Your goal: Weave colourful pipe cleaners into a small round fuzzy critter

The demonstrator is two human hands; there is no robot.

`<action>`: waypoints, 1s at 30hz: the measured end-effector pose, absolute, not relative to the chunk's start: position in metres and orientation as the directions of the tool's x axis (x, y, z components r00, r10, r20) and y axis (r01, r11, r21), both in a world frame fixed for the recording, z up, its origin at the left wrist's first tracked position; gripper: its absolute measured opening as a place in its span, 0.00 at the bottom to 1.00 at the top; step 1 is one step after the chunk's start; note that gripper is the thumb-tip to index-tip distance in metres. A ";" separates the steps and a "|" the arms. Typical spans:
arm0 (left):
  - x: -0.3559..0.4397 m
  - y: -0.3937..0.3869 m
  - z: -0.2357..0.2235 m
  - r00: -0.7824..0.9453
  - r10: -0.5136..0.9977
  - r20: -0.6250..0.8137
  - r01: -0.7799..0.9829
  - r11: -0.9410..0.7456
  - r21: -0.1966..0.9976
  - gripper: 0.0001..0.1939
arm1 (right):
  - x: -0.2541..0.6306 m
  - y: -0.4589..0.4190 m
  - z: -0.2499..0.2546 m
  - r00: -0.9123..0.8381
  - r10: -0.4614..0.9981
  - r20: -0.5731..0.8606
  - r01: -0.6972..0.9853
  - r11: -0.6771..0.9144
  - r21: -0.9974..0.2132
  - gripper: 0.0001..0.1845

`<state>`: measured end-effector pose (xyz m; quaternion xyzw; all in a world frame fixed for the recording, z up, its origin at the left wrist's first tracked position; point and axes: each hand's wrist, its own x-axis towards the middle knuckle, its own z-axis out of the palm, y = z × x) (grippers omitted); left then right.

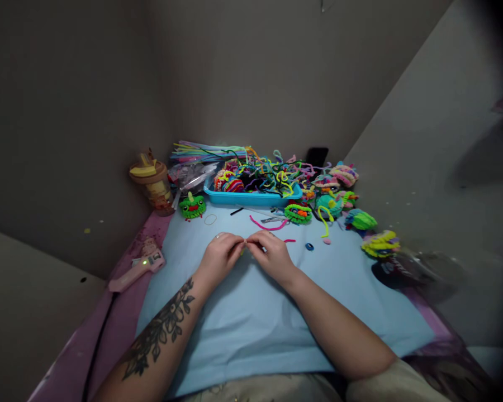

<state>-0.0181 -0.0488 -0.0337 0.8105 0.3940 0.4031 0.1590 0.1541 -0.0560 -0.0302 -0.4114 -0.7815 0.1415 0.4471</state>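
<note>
My left hand (223,254) and my right hand (272,254) meet fingertip to fingertip above the blue cloth. Both are closed in a pinch. A small yellow-green piece of pipe cleaner (242,252) peeks out beneath the fingertips; the fingers hide most of it. Just beyond my hands lie a bent pink pipe cleaner (269,228) and a pair of scissors (273,220). A shorter pink piece (290,240) is beside my right hand, with a dark blue round bead-like thing (309,247) farther right.
A blue tray (251,197) heaped with pipe cleaners stands at the back. A green fuzzy figure (193,206) is left of it; several colourful ones, including a green-red one (298,213), line the right. A pink glue gun (138,270) and a lidded cup (153,187) sit left.
</note>
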 end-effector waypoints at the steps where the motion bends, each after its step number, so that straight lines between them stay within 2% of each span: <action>1: -0.018 -0.049 -0.034 0.367 0.767 0.526 0.513 -0.638 0.574 0.08 | 0.154 -0.056 -0.030 -0.260 0.772 0.580 0.519 0.618 -0.591 0.04; 13: -0.018 -0.049 -0.033 0.388 0.760 0.522 0.544 -0.646 0.535 0.08 | 0.153 -0.055 -0.035 -0.274 0.762 0.587 0.526 0.629 -0.572 0.05; 22: -0.020 -0.049 -0.033 0.435 0.723 0.537 0.589 -0.679 0.437 0.09 | 0.153 -0.055 -0.033 -0.327 0.723 0.608 0.545 0.670 -0.504 0.06; 30: -0.019 -0.050 -0.034 0.415 0.704 0.576 0.582 -0.692 0.427 0.06 | 0.150 -0.057 -0.033 -0.288 0.744 0.603 0.548 0.644 -0.534 0.05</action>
